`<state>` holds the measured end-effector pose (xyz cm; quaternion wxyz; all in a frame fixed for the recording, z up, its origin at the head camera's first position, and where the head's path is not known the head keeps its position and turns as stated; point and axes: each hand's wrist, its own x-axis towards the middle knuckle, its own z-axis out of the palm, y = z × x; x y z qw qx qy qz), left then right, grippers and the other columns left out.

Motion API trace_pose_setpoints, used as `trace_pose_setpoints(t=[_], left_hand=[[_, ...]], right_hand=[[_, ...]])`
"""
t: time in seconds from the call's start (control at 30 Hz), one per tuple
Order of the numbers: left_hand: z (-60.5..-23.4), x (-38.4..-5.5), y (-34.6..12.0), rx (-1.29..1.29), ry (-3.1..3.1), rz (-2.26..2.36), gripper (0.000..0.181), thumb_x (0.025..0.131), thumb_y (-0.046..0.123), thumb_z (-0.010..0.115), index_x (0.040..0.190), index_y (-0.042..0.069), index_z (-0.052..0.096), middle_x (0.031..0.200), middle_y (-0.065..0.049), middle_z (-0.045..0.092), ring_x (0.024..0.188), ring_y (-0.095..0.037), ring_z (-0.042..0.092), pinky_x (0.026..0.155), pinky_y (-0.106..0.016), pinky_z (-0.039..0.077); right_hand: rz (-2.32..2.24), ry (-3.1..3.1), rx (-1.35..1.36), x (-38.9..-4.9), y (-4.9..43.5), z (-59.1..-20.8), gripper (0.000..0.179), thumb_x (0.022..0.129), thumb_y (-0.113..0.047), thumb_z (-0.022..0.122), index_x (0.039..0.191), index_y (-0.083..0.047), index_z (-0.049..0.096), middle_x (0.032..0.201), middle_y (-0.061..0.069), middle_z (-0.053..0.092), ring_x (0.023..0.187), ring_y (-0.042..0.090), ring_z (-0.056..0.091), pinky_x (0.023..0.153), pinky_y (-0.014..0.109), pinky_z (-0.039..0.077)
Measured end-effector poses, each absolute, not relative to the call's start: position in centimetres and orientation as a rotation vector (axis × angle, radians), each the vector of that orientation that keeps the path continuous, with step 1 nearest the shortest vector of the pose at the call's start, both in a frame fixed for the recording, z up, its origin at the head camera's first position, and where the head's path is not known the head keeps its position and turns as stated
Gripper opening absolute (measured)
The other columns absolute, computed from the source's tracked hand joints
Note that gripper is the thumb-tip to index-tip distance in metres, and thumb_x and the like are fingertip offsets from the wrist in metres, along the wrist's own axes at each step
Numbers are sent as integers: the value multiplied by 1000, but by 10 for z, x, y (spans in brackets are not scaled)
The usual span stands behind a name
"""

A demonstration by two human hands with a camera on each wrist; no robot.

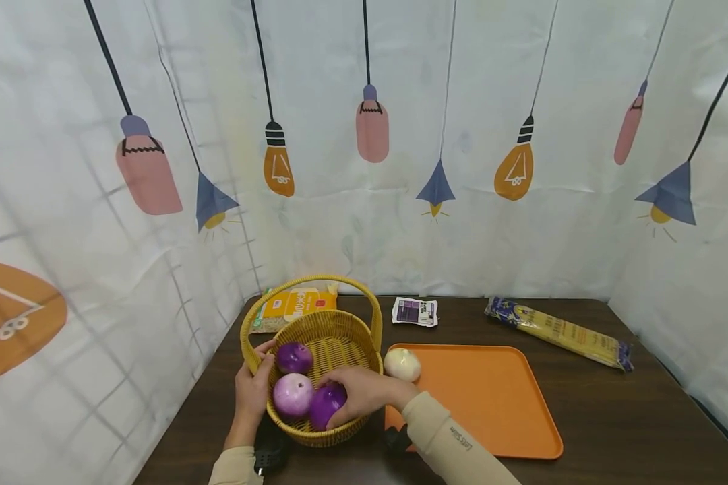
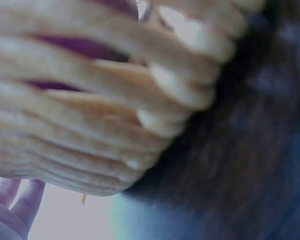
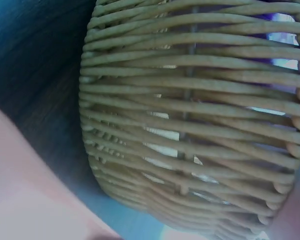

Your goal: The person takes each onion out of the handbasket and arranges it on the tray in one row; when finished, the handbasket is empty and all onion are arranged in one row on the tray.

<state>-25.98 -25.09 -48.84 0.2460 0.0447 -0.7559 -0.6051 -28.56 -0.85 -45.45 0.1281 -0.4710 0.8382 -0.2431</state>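
Note:
A yellow wicker basket [image 1: 334,327] with a tall arched handle tilts toward me on the table. My left hand [image 1: 253,387] grips its left rim, thumb at the edge. In the left wrist view those fingers [image 2: 27,205] lie against the weave [image 2: 90,150]. Inside, my right hand [image 1: 364,391] holds a dark purple onion [image 1: 326,406] from above, thumb on the near side. Beside it in the basket are a pale purple onion [image 1: 293,395] and another dark purple onion [image 1: 294,358]. The basket's woven side [image 3: 190,110] fills most of the right wrist view.
Right of the basket lies an orange tray [image 1: 491,397], a white onion [image 1: 402,364] at its upper left corner. Behind are a yellow bag of grain [image 1: 297,303] and a small white-and-purple packet [image 1: 415,312]. A long yellow noodle pack [image 1: 564,333] lies at the right on the dark table [image 1: 619,417].

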Motion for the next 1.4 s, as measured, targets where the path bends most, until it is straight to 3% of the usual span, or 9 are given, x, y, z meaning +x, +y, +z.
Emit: trace_pose_setpoints(t=[0.47, 0.7, 0.93, 1.17, 1.4], left_hand=[[-473, -250, -243, 105, -2061, -1664, 24, 101, 11, 51, 97, -13, 54, 131, -20, 60, 121, -35, 52, 85, -7, 40], [-474, -250, -244, 123, -2076, -1635, 27, 101, 14, 52, 97, -12, 55, 131, -19, 60, 114, -12, 56, 85, -7, 41], [-474, -251, -244, 113, -2065, -1638, 25, 101, 11, 52, 97, -14, 54, 130, -20, 61, 118, -32, 54, 84, -7, 41], [-474, -252, -245, 99, -2049, -1638, 22, 100, 8, 52, 94, -13, 54, 129, -21, 61, 118, -33, 54, 84, -7, 41], [-475, -251, -246, 103, -2052, -1657, 25, 101, 10, 52, 96, -14, 54, 130, -20, 61, 120, -35, 53, 86, -7, 41]], right_hand=[[-1052, 2481, -1211, -272, 3, -453, 70, 75, -48, 82, 135, -28, 53, 122, -8, 48, 106, 5, 51, 84, 24, 49], [-1268, 2545, -1144, -264, 12, -455, 72, 76, -44, 83, 138, -32, 50, 130, -9, 49, 112, 9, 53, 87, 28, 49], [-1579, 2575, -1056, -257, 21, -459, 72, 75, -32, 85, 138, -26, 50, 135, -7, 50, 117, 16, 54, 95, 36, 48], [-1786, 2521, -988, -249, 34, -457, 73, 74, -20, 86, 138, -13, 51, 136, -3, 49, 118, 20, 52, 93, 38, 49], [-1953, 2359, -833, -239, 42, -454, 71, 77, -15, 84, 138, -20, 49, 133, 6, 42, 114, 31, 53, 87, 38, 54]])
